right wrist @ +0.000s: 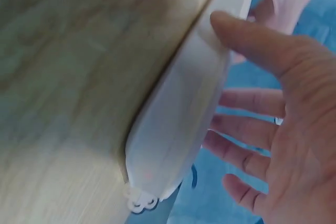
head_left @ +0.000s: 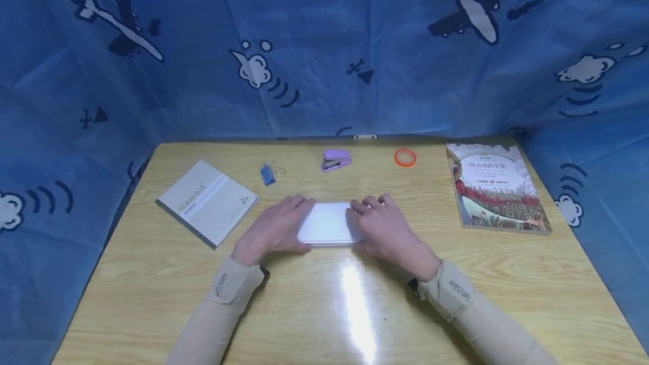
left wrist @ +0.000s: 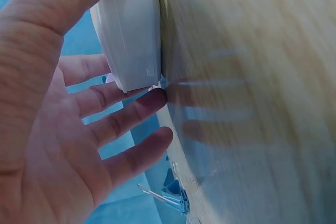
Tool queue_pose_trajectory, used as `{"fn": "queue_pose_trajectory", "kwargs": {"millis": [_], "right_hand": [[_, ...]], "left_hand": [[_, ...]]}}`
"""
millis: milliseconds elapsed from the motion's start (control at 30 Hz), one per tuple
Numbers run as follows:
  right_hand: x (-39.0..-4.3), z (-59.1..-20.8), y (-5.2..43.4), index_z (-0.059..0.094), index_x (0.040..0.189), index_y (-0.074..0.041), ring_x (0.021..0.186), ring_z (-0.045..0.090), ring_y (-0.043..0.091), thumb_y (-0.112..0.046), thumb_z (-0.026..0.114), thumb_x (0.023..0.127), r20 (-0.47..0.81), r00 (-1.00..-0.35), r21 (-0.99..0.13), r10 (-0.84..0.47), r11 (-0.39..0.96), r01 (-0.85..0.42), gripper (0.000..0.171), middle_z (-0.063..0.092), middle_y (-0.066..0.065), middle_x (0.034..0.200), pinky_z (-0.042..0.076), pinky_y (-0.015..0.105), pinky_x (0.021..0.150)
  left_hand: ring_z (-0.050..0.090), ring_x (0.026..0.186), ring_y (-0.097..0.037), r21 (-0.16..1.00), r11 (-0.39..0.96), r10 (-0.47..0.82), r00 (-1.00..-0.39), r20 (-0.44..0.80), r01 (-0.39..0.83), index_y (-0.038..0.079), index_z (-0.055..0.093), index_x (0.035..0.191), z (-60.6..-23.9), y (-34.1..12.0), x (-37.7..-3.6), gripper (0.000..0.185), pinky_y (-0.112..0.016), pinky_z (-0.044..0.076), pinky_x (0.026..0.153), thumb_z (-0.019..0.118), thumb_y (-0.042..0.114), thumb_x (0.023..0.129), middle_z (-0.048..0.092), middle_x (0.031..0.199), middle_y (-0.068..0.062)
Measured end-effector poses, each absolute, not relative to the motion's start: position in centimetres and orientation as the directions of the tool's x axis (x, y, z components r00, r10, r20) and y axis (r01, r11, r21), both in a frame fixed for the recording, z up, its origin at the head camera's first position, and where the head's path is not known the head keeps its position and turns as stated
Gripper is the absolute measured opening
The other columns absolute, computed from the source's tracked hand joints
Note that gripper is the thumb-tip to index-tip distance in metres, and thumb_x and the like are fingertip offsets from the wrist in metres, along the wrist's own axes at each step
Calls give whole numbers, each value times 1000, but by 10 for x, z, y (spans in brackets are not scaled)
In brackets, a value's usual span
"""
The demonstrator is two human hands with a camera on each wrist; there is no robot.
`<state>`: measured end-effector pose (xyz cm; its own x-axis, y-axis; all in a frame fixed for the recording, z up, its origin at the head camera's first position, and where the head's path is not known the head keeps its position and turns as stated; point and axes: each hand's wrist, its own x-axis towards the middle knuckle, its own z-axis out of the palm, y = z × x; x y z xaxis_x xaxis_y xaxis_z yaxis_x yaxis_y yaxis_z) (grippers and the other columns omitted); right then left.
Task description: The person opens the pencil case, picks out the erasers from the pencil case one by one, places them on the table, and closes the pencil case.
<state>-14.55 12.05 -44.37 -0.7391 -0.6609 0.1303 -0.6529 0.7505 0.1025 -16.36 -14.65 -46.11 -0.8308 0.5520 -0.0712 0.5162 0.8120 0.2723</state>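
A flat white box with rounded corners (head_left: 328,223) lies on the table in front of the person. The left hand (head_left: 278,224) holds its left end, thumb along the near side and fingers toward the far side. In the left wrist view, the white box (left wrist: 131,35) sits between that hand's thumb and fingers (left wrist: 128,119). At the right end, the right hand (head_left: 387,232) grips the box with bent fingers over the top. The right wrist view shows the right thumb (right wrist: 252,38) against the near side of the box (right wrist: 178,103), the other fingers beyond it.
Behind the box are a blue binder clip (head_left: 267,174), a purple stapler (head_left: 336,160) and an orange roll of tape (head_left: 405,157). A grey notebook (head_left: 208,201) lies to the left, an illustrated book (head_left: 497,187) to the right. Blue printed cloth (head_left: 314,106) hangs around the wooden table (head_left: 304,308).
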Motion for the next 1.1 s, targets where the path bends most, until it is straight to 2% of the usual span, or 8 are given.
{"fn": "queue_pose_trajectory", "kwargs": {"millis": [167, 333, 433, 600, 767, 933, 1100], "right_hand": [[-142, -448, 114, 70, 115, -6, 100, 69, 27, -41, 87, 72, 181, -687, 221, -704, 710, -669, 58, 73, 10, 121, 53, 40, 82], [-141, -449, 109, 70, 94, -7, 79, 66, 22, -34, 87, 71, 254, -609, 299, -751, 660, -689, 39, 73, 6, 93, 52, 36, 72], [-142, -448, 108, 68, 87, -9, 70, 61, 19, -32, 84, 72, 260, -576, 327, -775, 632, -703, 31, 69, 3, 82, 50, 33, 66], [-144, -444, 108, 66, 80, -12, 62, 59, 16, -27, 79, 76, 246, -528, 333, -813, 583, -741, 20, 65, -1, 73, 46, 29, 58], [-148, -439, 108, 62, 70, -15, 53, 55, 13, -15, 72, 74, 264, -458, 359, -849, 527, -770, 11, 59, -4, 63, 43, 28, 53], [-151, -437, 107, 53, 61, -16, 47, 36, 8, -6, 64, 67, 277, -404, 379, -872, 485, -788, 16, 48, -6, 55, 38, 25, 49], [-152, -437, 105, 47, 57, -18, 49, 20, 8, -4, 56, 63, 288, -367, 395, -885, 459, -796, 18, 39, -8, 51, 33, 25, 46]], "left_hand": [[59, 110, -20, 278, 805, 558, -828, -54, 524, 17, 46, 149, -460, -146, -164, 98, -37, 56, 90, 92, 43, 66, 59, 134, -3], [59, 112, -20, 295, 805, 555, -829, -67, 515, 17, 45, 151, -458, -147, -165, 99, -37, 56, 92, 91, 43, 66, 58, 137, -3], [60, 111, -20, 346, 799, 549, -832, -86, 492, 16, 45, 152, -458, -148, -167, 100, -38, 56, 93, 91, 42, 66, 59, 137, -5], [61, 109, -20, 460, 765, 553, -826, -110, 451, 13, 47, 152, -455, -152, -171, 98, -38, 55, 95, 90, 38, 67, 62, 134, -8], [62, 103, -18, 548, 737, 540, -833, -122, 397, 15, 43, 152, -455, -156, -175, 98, -36, 55, 89, 89, 35, 69, 65, 128, -7], [62, 96, -17, 573, 739, 512, -849, -135, 354, 19, 40, 148, -456, -157, -176, 95, -33, 54, 84, 89, 38, 69, 65, 118, -6], [61, 94, -18, 563, 744, 509, -852, -126, 361, 18, 43, 139, -456, -157, -176, 87, -32, 54, 82, 89, 38, 68, 64, 114, -7]]}}
